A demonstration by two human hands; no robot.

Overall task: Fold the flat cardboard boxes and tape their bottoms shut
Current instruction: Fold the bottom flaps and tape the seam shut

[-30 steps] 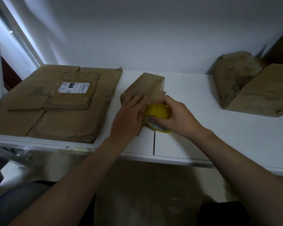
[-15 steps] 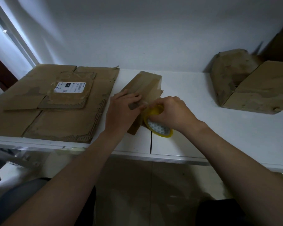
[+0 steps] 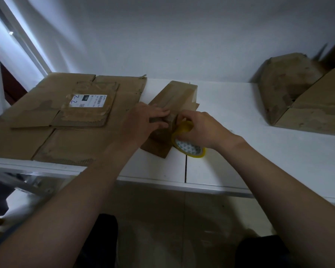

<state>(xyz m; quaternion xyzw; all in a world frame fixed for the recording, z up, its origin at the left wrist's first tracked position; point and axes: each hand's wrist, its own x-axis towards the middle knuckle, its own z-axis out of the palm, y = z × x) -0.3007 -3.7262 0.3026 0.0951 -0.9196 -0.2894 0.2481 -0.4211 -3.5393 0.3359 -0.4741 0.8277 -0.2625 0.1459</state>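
Both hands at folded box (image 3: pixel 175 102), table (image 3: pixel 240 157) centre; left hand (image 3: pixel 143 123) fingers straight, pressing its near end; right hand (image 3: pixel 200 129), 3 o'clock of box, fingers curled round tape roll (image 3: pixel 189 148) (touching box). Flat cardboard (image 3: pixel 66 144) at 9 o'clock.

A small folded brown box (image 3: pixel 174 105) lies beside the yellow tape roll (image 3: pixel 188 146).

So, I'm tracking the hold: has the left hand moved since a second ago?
Yes. The left hand moved away from the white table's front edge, slightly leftward.
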